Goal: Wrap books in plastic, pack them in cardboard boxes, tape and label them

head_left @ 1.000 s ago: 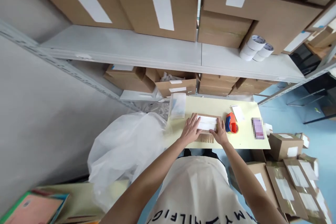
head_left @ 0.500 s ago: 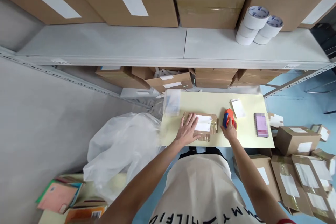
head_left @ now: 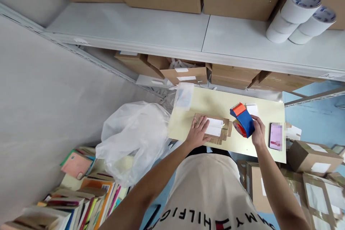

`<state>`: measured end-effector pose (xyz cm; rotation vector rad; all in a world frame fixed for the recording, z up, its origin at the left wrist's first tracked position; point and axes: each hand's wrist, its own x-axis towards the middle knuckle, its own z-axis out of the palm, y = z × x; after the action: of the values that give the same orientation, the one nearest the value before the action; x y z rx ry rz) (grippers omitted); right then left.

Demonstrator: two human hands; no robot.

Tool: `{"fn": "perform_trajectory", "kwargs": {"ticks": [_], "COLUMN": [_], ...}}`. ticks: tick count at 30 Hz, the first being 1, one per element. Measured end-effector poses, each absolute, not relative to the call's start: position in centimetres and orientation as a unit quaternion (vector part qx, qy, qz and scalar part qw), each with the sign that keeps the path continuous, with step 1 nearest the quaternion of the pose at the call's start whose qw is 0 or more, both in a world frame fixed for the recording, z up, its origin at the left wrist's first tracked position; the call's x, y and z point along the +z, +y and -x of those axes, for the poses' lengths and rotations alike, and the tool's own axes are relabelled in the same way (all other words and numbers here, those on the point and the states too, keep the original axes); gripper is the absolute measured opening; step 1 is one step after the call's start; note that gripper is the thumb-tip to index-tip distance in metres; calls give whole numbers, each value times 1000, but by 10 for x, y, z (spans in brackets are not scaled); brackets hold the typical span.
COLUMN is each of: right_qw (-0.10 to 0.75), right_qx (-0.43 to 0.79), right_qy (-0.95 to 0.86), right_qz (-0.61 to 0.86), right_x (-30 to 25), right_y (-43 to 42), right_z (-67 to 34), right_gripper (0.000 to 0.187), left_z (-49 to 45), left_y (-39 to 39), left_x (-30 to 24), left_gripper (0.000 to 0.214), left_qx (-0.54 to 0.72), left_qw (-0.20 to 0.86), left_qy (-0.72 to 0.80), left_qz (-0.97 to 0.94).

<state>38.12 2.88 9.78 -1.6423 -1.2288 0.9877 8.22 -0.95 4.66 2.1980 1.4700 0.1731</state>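
Head view: steadies a cardboard box [head_left: 215, 128] beneath the spread left hand [head_left: 197, 131], grips a tape dispenser [head_left: 244, 121] in the right hand [head_left: 258, 131], with a phone [head_left: 275, 136] just right of that hand.

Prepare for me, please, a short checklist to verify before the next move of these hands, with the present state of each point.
1. Left hand steadies the parcel: ok, it lies flat on its left part.
2. Right hand has the tape dispenser: ok, gripped.
3. White label on top of the parcel: ok, partly under the fingers.
4. Parcel's right end flush: not ok, cardboard juts out.
5. Phone away from the parcel: ok, well apart.
6. Tape end free at the cutter: cannot tell, too small.
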Motion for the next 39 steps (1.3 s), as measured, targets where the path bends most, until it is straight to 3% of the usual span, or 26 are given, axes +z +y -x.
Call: {"fn": "perform_trajectory", "kwargs": {"ticks": [3, 8, 13, 16, 22, 29, 33, 39], "right_qw": [408, 312, 284, 284, 300, 268, 205, 151], "right_qx": [428, 480, 458, 450, 419, 380, 330, 300], "right_qy": [-495, -532, -564, -569, -578, -628, -670, -706], "right_qz": [636, 624, 626, 627, 633, 623, 633, 624], "right_x": [116, 113, 105, 105, 109, 126, 140, 151], "right_y": [36, 39, 36, 34, 29, 20, 19, 23], "right_z": [-345, -300, -301, -304, -299, -291, -290, -311], "right_gripper": [54, 70, 78, 81, 82, 73, 62, 62], "left_z": [-81, -69, -58, -59, -66, -68, -58, -9], "left_y": [-16, -15, -3, 7, 23, 26, 23, 19], "left_x": [50, 51, 58, 73, 102, 99, 96, 83], "left_gripper": [89, 86, 52, 44, 34, 17, 17, 21], "left_qx": [88, 180, 331, 391, 329, 323, 337, 332], "left_qw": [261, 322, 470, 540, 678, 645, 633, 603], "left_qy": [520, 509, 508, 540, 544, 547, 554, 606], "left_qz": [-808, -778, -642, -513, -368, -425, -423, -398]}}
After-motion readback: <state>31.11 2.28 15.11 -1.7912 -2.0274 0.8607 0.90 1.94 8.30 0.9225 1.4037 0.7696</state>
